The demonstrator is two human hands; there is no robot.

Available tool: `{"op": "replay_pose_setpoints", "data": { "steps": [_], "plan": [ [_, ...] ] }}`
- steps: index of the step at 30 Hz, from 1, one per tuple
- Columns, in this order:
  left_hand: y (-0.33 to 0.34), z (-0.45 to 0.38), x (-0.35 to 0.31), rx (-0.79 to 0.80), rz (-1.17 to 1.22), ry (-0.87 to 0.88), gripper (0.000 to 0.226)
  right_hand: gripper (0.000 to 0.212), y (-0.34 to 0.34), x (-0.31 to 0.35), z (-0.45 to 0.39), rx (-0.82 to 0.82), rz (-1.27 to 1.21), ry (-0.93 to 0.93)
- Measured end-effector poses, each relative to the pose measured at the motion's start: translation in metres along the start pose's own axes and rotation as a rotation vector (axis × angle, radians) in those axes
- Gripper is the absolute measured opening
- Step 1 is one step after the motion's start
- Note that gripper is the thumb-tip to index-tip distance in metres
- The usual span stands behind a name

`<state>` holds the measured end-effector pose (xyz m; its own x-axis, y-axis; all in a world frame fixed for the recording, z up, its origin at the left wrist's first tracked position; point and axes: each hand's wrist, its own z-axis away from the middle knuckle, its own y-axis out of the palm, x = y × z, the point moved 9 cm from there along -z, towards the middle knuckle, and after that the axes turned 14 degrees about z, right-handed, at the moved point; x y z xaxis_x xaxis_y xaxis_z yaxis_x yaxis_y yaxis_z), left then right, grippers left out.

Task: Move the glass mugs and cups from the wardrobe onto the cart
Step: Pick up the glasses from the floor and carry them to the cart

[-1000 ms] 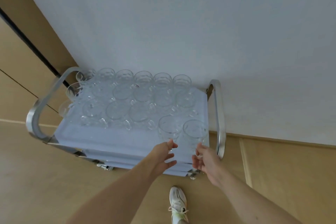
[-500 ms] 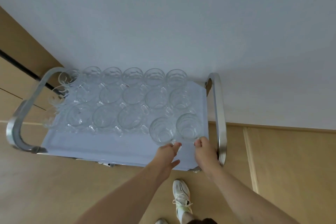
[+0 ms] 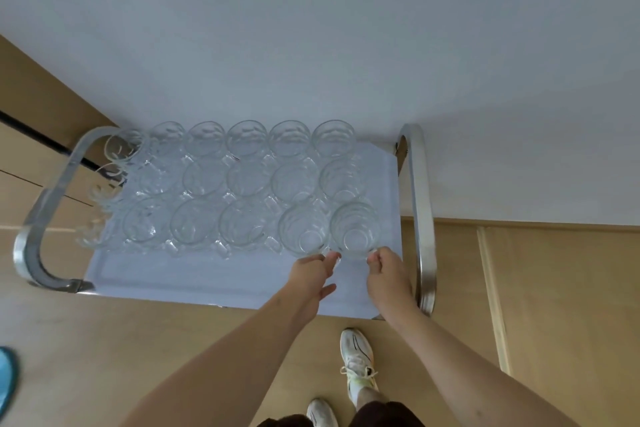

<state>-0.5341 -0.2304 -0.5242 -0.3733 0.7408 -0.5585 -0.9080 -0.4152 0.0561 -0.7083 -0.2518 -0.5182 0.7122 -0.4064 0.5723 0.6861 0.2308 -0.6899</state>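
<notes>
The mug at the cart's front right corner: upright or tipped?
Upright: the mug stands on the cart, its round mouth facing up, right hand at its handle.

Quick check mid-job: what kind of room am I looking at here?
Probably an indoor service or storage space. A steel-framed cart loaded with rows of glass mugs stands against a plain white wall, on a light wood floor.
</notes>
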Motion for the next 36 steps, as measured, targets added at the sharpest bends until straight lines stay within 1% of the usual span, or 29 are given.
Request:
{"op": "replay_pose_setpoints", "data": {
  "steps": [4,5,8,10,12,15,16,19,20,23,27,30,32,33,36],
  "plan": [
    [-0.007,0.000,-0.002,-0.008,-0.068,0.031,0.038,0.021,0.004,-0.001,0.001,0.009,-0.028,0.001],
    [-0.008,0.001,-0.002,-0.007,-0.089,0.041,0.037,0.021,0.004,-0.002,0.001,0.012,-0.034,0.003],
    [-0.009,0.006,-0.003,0.024,-0.142,0.067,0.023,0.022,0.004,-0.005,0.004,0.012,-0.067,0.015],
    [-0.008,0.010,-0.004,0.078,-0.202,0.094,0.022,0.030,0.002,-0.007,0.010,0.015,-0.116,0.046],
    [-0.009,0.014,-0.006,0.128,-0.270,0.118,0.029,0.039,0.001,-0.008,0.020,0.010,-0.129,0.066],
    [-0.017,0.024,-0.015,0.119,-0.468,0.193,0.045,0.041,-0.002,-0.007,0.042,-0.011,-0.107,0.059],
    [-0.018,0.029,-0.021,0.120,-0.561,0.242,0.047,0.044,-0.004,-0.006,0.051,-0.020,-0.110,0.059],
    [-0.012,0.055,-0.044,0.147,-0.862,0.433,0.049,0.061,-0.021,0.000,0.078,-0.086,-0.113,0.064],
    [-0.007,0.066,-0.051,0.164,-0.950,0.505,0.050,0.064,-0.028,0.003,0.087,-0.108,-0.100,0.065],
    [0.016,0.106,-0.067,0.248,-1.139,0.735,0.051,0.058,-0.052,0.009,0.119,-0.165,-0.138,0.036],
    [0.065,0.170,-0.066,0.417,-1.295,1.014,0.055,0.045,-0.099,0.000,0.171,-0.334,-0.088,0.037],
    [0.095,0.226,-0.050,0.536,-1.345,1.178,0.057,0.065,-0.133,-0.021,0.212,-0.460,-0.011,0.126],
    [0.106,0.249,-0.042,0.582,-1.374,1.232,0.058,0.068,-0.147,-0.034,0.230,-0.506,0.000,0.160],
    [0.118,0.273,-0.033,0.627,-1.393,1.280,0.059,0.068,-0.162,-0.046,0.253,-0.553,-0.013,0.185],
    [0.137,0.307,-0.018,0.702,-1.416,1.319,0.061,0.067,-0.186,-0.068,0.284,-0.623,-0.031,0.226]
  ]
}}
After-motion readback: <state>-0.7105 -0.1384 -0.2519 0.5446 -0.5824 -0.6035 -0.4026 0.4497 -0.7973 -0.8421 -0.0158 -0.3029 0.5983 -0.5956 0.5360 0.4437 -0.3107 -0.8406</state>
